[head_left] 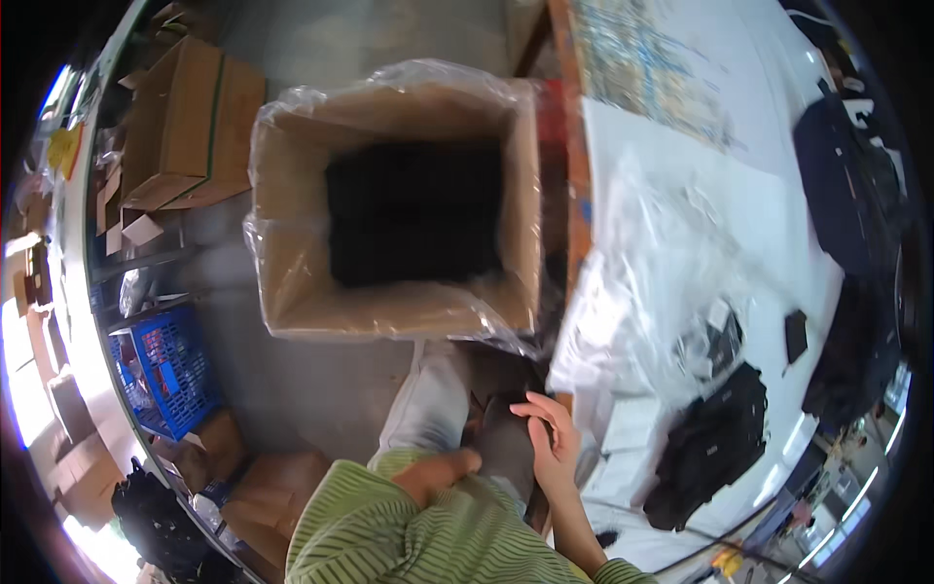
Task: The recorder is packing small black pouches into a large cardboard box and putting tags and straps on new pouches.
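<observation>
A dark grey folded garment (503, 440) lies on my lap, over light grey trousers (425, 404). My left hand (443, 472) comes out of a green striped sleeve and grips the garment's left edge, fingers tucked under it. My right hand (552, 440) holds the right edge with curled fingers. Just ahead stands a large cardboard box (292, 282) lined with clear plastic, holding a stack of black fabric (416, 209).
To the right is a white table (778, 224) with crumpled clear plastic bags (652, 292), a black garment (715, 443) and more dark clothing (846, 185). On the left are flattened cartons (185, 122), a blue crate (165, 365) and brown boxes (263, 496) on the grey floor.
</observation>
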A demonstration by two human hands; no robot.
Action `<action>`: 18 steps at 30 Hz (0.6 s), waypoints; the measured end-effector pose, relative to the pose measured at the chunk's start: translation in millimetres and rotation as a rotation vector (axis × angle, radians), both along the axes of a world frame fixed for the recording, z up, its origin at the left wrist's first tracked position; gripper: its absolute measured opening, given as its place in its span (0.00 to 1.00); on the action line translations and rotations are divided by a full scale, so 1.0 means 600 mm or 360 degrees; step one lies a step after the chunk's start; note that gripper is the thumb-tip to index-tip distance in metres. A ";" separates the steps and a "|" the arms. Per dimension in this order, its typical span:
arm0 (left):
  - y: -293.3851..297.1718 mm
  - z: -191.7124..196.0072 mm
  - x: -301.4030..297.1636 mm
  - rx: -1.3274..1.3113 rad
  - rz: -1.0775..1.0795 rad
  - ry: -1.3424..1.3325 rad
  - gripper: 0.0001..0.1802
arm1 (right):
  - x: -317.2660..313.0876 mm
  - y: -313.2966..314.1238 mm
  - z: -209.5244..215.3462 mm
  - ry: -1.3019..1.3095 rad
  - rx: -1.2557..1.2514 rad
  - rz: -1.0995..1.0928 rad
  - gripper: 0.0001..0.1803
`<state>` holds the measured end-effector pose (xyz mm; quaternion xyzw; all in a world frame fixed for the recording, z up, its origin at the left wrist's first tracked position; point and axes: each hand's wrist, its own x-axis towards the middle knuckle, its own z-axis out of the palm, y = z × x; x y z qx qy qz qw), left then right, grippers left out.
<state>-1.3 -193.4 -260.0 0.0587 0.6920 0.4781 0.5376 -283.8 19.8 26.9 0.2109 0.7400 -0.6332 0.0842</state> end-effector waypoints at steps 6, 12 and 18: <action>0.050 -0.008 -0.021 -0.0080 -0.0902 -0.0246 0.22 | 0.357 0.105 0.104 -0.0178 0.0601 -0.0843 0.08; 0.126 -0.002 -0.048 -0.0269 -0.2254 -0.0191 0.25 | 0.753 0.155 0.057 -0.0109 0.1008 -0.2229 0.09; 0.260 0.237 -0.128 0.0271 -0.2015 -0.0826 0.30 | 1.026 0.134 -0.162 -0.0744 0.1602 -0.2561 0.25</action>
